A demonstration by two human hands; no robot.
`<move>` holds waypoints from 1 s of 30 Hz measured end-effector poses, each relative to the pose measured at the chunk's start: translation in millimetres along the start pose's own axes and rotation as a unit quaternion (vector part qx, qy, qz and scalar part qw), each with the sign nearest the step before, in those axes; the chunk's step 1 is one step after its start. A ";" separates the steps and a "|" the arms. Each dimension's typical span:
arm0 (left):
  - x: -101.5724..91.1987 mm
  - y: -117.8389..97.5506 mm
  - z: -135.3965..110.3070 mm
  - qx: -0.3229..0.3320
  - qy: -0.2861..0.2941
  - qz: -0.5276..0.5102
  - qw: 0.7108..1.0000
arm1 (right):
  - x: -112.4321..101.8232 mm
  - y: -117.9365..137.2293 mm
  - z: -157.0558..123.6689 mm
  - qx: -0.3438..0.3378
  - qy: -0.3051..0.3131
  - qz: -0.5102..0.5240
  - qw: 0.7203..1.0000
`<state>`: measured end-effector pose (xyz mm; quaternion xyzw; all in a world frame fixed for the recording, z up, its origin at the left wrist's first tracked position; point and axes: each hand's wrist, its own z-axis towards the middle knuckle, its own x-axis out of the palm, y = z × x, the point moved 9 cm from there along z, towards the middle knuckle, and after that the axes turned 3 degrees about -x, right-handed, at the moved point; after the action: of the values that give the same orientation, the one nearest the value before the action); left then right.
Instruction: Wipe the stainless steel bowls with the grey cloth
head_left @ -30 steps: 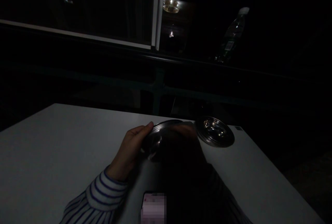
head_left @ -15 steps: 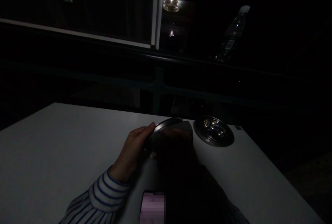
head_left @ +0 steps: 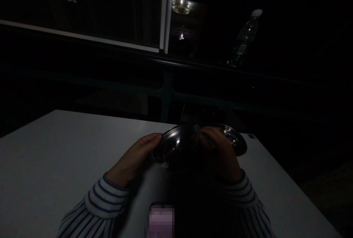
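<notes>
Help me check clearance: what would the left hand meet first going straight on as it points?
The shiny metal dish, whose rim the left hand grips; depth beyond it is hard to judge.

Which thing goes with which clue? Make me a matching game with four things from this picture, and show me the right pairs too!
Things:
1. Plastic bottle
2. Nearer metal dish
3. Phone
4. Sleeves

Clues:
A. Lies on the white table, at the bottom of the picture
B. Pale with blue stripes
C. Has a white cap
D. Held at its edge by the left hand

Right pairs: 1-C, 2-D, 3-A, 4-B
</notes>
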<state>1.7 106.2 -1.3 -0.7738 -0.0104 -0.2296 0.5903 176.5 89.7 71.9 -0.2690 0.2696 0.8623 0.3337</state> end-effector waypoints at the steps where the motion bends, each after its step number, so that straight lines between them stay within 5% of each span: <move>1: 0.3 1.2 0.5 -0.006 0.009 0.002 1.000 | 0.6 -1.3 -0.1 0.001 0.005 0.000 1.000; 7: -6.5 4.6 5.3 0.000 -0.055 -0.036 0.998 | 9.0 6.1 0.2 -0.020 0.016 -0.023 0.999; 14: -14.2 6.4 6.9 0.024 -0.122 0.027 0.992 | 36.5 76.4 -7.4 -0.173 -0.003 -0.111 0.979; 23: -26.3 1.4 5.9 0.028 -0.126 -0.048 0.991 | 16.0 18.8 -0.7 -0.031 -0.028 -0.016 0.999; 30: -17.8 -0.2 2.3 0.039 -0.138 0.009 0.990 | 29.3 62.9 -6.2 -0.141 -0.021 -0.055 0.988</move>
<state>-13.5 112.9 -8.2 -0.7748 -0.0940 -0.1147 0.6145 114.4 58.6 66.5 -0.3098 0.1231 0.8776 0.3446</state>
